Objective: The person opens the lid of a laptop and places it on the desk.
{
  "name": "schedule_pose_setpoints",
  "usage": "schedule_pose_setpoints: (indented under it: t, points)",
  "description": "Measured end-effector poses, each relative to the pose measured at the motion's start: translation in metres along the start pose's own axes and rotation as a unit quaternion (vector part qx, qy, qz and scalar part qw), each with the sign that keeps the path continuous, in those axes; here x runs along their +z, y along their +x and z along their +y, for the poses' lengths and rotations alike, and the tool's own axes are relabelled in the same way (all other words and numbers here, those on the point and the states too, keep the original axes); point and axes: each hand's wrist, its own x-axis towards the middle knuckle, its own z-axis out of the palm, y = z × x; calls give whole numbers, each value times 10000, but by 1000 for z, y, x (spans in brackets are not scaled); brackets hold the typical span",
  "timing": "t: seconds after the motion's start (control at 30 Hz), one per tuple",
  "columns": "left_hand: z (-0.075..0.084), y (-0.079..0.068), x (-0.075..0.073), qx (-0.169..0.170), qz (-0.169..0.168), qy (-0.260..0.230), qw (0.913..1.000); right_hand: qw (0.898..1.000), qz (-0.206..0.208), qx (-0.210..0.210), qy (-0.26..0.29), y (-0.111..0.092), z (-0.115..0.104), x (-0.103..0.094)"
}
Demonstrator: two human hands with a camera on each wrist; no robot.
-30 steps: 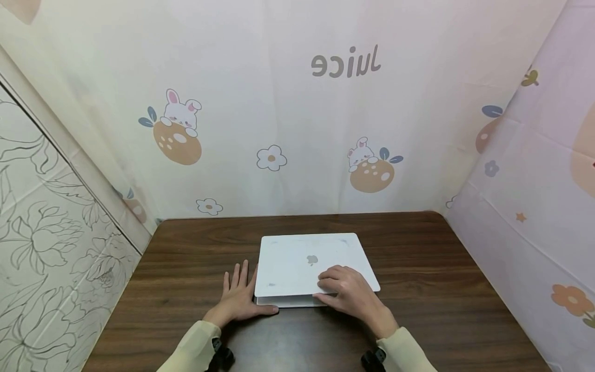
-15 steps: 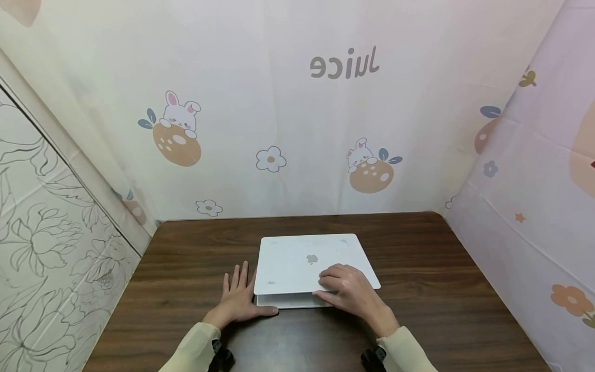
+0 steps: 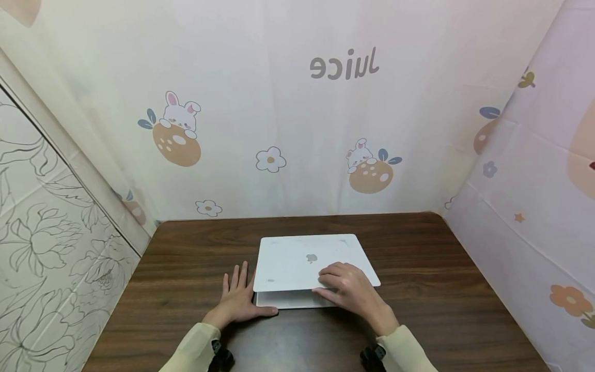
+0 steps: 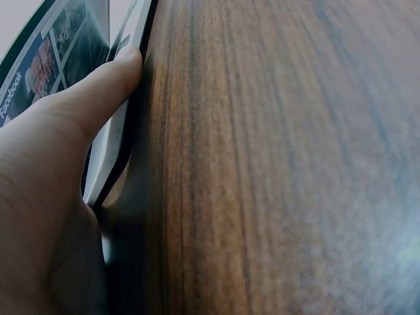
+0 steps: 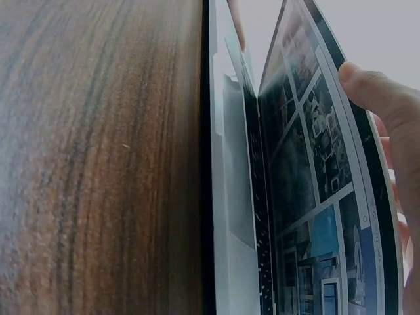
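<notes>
Nearest, pale sleeves (image 3: 188, 347), cut off at the bottom. Spreads the left hand (image 3: 237, 300) on the brown table (image 3: 418, 268), fingers straight, thumb on the near left corner of the laptop (image 3: 293, 261), index tip hidden by the lid (image 3: 284, 274). Pinches that lid's near edge with the right hand (image 3: 350, 290), thumb below, fingers curled above. Laptop mid-table, partly open; inside, a screen (image 5: 295, 157) showing picture tiles, and a keyboard (image 5: 262, 243) hard to make out. Behind, printed cloth (image 3: 302, 113), cut off on top.
</notes>
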Motion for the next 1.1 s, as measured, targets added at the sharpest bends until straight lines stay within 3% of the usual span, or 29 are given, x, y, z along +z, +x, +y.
schedule_pose_setpoints:
  t: [1.1]
  points:
    - [2,-2,-3,-4,-13,-33,10000,9994,153,-220,-225,15,7,-8]
